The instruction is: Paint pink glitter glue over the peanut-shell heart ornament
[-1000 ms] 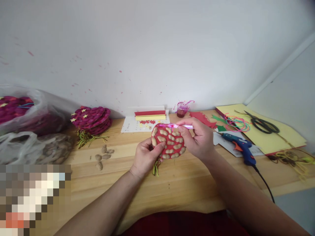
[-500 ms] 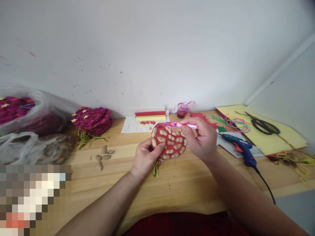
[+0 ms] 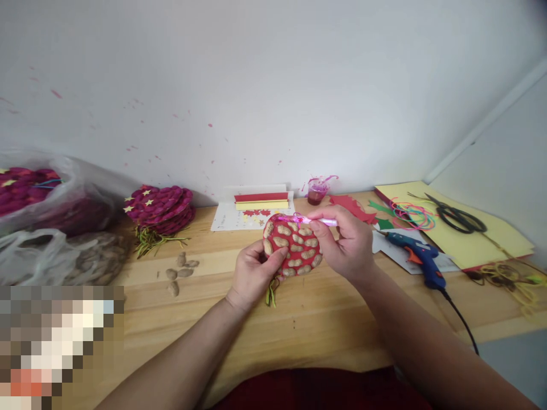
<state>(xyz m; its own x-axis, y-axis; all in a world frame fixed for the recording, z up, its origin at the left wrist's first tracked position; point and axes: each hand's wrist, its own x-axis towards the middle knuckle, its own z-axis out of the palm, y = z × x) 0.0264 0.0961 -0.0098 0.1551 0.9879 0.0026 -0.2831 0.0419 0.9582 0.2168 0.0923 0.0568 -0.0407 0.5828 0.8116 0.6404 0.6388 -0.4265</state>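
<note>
My left hand (image 3: 256, 273) grips the lower left edge of a red disc (image 3: 294, 256), its thumb lying across the front. Rows of unpainted peanuts in their shells (image 3: 306, 242) cover the disc, and a yellow-green yarn tassel (image 3: 270, 295) hangs below it. Between the thumb and fingers of my right hand (image 3: 347, 242) is a pink-stained paintbrush (image 3: 325, 221), held nearly level. Its tip reaches the disc's upper left edge, where the surface is wet pink; the exact contact is too small to make out.
A cup of magenta paint (image 3: 316, 193) stands by the wall. Finished magenta discs (image 3: 164, 208) are stacked at left, beside plastic bags (image 3: 64, 250). Loose peanuts (image 3: 182, 272) lie near. At right are a blue glue gun (image 3: 421, 259), black scissors (image 3: 459, 219) and yellow paper (image 3: 491, 245).
My right hand has shifted slightly left, bringing the paintbrush further over the disc's upper left edge. My left hand and the disc have stayed in place.
</note>
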